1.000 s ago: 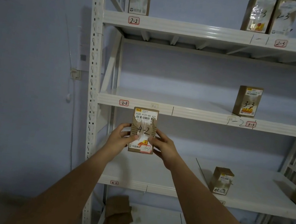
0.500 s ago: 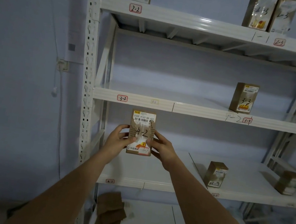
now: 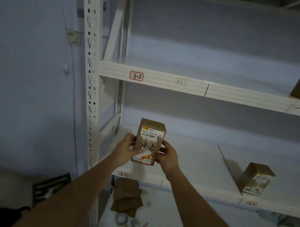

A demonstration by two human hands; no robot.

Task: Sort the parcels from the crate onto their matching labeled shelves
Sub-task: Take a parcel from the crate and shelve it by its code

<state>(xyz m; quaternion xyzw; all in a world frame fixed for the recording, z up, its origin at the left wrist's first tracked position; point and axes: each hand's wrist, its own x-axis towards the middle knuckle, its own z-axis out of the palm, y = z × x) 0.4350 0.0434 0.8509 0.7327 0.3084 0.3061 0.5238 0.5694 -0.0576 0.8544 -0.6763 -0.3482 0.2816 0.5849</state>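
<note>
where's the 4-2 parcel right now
In the head view the 4-2 parcel is upright, low and centre-left, held between the left hand and right hand over the left end of the shelf with the 4-2 label.

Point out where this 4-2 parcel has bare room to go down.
Bare room: the shelf above the 4-2 tag, between the left upright and the divider line. Past that line a tilted box crowds the next bay.

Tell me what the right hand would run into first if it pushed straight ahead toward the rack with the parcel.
Nothing in that bay, as far as the picture shows. The right hand and left hand hold the 4-2 parcel over the 4-2 shelf; only the back wall lies beyond, though depth is unclear.
</note>
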